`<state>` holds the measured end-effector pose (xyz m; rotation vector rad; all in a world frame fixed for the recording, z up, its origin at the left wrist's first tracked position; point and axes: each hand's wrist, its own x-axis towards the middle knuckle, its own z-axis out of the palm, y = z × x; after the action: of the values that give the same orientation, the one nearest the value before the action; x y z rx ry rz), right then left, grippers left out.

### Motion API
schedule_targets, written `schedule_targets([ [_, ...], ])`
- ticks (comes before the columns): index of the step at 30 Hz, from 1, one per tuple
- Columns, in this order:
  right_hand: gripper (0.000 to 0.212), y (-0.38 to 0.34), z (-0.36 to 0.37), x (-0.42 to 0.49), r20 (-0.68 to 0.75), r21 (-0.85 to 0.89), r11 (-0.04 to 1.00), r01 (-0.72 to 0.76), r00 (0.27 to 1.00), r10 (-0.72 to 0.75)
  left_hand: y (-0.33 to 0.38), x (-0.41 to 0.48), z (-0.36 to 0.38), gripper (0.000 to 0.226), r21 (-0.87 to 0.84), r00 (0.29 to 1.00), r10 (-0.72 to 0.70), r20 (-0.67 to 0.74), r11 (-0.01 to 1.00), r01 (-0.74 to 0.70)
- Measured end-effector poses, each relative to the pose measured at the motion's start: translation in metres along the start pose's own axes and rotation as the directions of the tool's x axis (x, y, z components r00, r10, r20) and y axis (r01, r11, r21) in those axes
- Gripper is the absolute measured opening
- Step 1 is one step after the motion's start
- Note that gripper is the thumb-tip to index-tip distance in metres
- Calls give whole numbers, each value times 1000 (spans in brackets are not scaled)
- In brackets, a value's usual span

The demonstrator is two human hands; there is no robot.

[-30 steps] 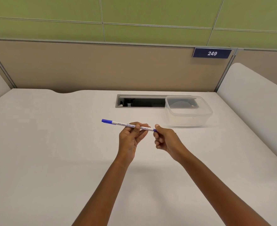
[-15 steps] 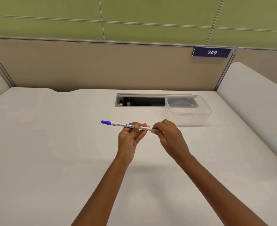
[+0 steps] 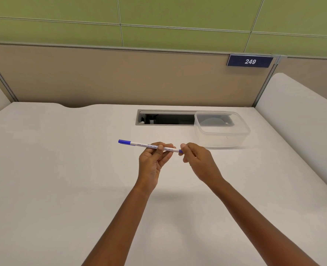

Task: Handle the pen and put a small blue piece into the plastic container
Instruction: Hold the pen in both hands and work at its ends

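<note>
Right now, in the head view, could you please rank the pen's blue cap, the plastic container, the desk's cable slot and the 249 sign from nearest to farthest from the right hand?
1. Container: just beyond the right hand, slightly to its right.
2. Blue cap: on the pen's far left end, past the left hand.
3. Cable slot: farther back, left of the container.
4. 249 sign: up on the partition, far right.

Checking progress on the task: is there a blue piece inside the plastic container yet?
No, the plastic container shows nothing blue inside; the pen is held by both hands.
</note>
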<state>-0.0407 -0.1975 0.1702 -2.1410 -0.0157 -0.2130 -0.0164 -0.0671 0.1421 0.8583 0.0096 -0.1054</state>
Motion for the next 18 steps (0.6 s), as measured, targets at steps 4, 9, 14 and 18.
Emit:
schedule_targets([
  [4, 12, 4, 1, -4, -12, -204, 963, 179, 983, -185, 0, 0, -2, 18, -2, 1000, -7, -16, 1000, 7],
  [9, 10, 2, -1, -4, 2, -360, 884, 298, 948, -319, 0, -1, -1, 17, -9, 1000, -11, -17, 1000, 10],
  [14, 21, 3, 0, -3, -18, -247, 942, 226, 971, -237, 0, -2, -1, 17, -22, 1000, -9, -1, 1000, 9],
  [18, 40, 1, 0, 2, 70, 141, 989, -49, 997, 39, 0, -1, 0, 16, -9, 1000, -1, 4, 1000, 1],
])
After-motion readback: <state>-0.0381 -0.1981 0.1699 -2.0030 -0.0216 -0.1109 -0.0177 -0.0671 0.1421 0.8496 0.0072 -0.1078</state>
